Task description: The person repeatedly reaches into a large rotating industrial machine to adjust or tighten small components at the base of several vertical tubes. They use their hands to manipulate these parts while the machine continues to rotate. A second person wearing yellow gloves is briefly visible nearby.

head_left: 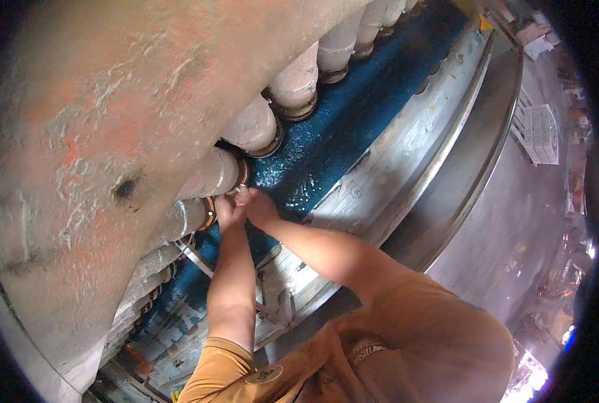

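The left hand (228, 213) and the right hand (259, 207) are held close together, their fingers curled inward and their fingertips brought up to the rim of a pale tube (213, 173); whether anything is gripped between them cannot be told, since the fingertips are partly hidden. Just left of the left hand, an orange-brown ring (210, 213) is seen around the end of a neighbouring tube (185, 221). Below the left hand, beside its forearm, a narrow metal bar (196, 259) is set slantwise. Beyond the right hand, a wet blue surface (353, 101) is bordered by a pale ledge (397, 161). Above the hands, the row of tubes (294, 84) is continued, overhung on the left by a large, stained, curved surface (91, 121). Well apart, to the far right, a white crate (540, 134) is seen.
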Demonstrator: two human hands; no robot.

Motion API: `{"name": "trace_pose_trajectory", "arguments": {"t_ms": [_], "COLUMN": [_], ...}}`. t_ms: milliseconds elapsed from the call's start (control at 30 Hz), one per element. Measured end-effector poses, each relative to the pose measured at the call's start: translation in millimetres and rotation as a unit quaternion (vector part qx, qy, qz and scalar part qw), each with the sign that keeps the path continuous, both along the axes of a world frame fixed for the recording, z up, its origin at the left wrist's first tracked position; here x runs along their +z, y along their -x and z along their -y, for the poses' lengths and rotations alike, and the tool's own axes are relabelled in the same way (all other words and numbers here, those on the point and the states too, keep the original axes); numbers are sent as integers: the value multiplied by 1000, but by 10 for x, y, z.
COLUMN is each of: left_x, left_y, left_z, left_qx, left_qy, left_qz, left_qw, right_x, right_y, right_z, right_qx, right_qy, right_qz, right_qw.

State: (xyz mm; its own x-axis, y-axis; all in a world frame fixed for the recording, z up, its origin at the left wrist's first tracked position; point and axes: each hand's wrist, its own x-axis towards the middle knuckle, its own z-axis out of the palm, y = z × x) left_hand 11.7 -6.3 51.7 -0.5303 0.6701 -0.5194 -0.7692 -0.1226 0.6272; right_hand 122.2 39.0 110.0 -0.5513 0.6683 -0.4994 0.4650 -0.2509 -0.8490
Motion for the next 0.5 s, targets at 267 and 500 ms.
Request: {"name": "trace_pose_trajectory", "arguments": {"t_ms": [267,500], "left_x": [-114,-47], "left_y": [49,-137], "left_z": [-7,-111], "left_qx": [34,47], "left_qy": [-133,-77], "left_qz": [110,2], "left_qw": [984,996], "right_x": [-19,-210], "right_y": [-72,78], "right_z": [-607,-957], "right_qx": [265,385], "right_qy": [-232,-229], "right_qz": [-89,-11], "right_qw": [931,894]}}
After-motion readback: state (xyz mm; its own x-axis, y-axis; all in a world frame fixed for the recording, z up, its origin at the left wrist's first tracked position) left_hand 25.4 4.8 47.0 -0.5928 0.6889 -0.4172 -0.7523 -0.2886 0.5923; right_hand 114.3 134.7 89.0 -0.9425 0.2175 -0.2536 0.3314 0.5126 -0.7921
